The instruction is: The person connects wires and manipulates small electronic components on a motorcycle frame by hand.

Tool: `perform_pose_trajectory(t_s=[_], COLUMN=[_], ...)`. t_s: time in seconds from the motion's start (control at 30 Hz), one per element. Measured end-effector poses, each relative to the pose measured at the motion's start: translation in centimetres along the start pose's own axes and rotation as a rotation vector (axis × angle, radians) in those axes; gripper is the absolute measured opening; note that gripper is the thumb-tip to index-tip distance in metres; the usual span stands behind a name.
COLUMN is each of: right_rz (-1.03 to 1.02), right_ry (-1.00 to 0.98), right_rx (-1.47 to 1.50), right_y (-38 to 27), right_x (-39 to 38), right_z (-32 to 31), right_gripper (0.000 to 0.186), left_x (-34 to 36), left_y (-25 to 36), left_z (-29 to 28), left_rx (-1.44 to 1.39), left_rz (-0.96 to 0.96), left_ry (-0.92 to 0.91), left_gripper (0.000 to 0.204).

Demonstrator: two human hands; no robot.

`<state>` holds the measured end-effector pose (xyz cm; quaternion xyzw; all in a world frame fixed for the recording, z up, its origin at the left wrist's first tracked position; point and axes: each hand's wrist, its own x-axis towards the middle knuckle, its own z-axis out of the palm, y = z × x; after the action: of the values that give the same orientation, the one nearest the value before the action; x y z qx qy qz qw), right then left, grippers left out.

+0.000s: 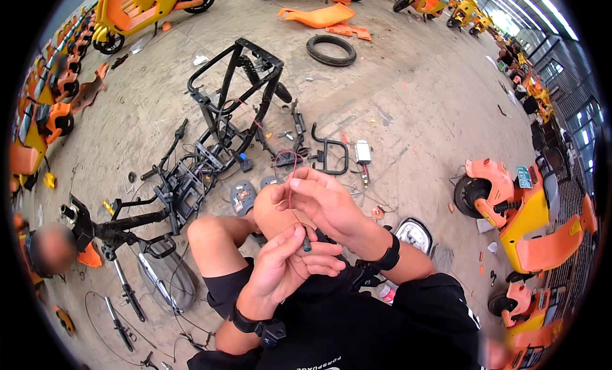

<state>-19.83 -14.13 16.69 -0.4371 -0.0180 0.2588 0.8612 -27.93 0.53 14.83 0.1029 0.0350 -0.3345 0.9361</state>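
My left hand grips a thin dark wire with a small dark teal-tipped cylindrical end between thumb and fingers. Just above it, my right hand pinches a thin red wire that loops up past its fingertips. Both hands are in front of my bare knees, close together. Beyond them lies a stripped black scooter frame with loose wiring and fittings. A silver box with a cable rests on the floor to the right of a black tubular rack.
Fork tubes and cables lie at lower left. A headlamp sits by my right forearm, an orange-yellow scooter body at right. A tyre and orange panels lie farther back. Rows of scooters line the edges.
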Motion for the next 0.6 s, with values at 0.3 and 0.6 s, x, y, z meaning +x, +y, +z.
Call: perform_pose_trajectory(t_s=[0.3,0.6], right_rz=[0.027,-0.516], right_ry=[0.028,-0.047], right_rx=[0.041,-0.392], right_y=[-1.3,-1.0], right_x=[-1.4,-3.8], right_z=[0.8,3.4], right_gripper=[0.014,0.01], left_x=[-0.8,-1.6], left_y=[0.1,1.3], left_z=[0.4,0.2], left_rx=[0.806,1.403], left_rz=[0.424,0.826], left_ry=[0.163,0.043], left_gripper=[0.021,0.023])
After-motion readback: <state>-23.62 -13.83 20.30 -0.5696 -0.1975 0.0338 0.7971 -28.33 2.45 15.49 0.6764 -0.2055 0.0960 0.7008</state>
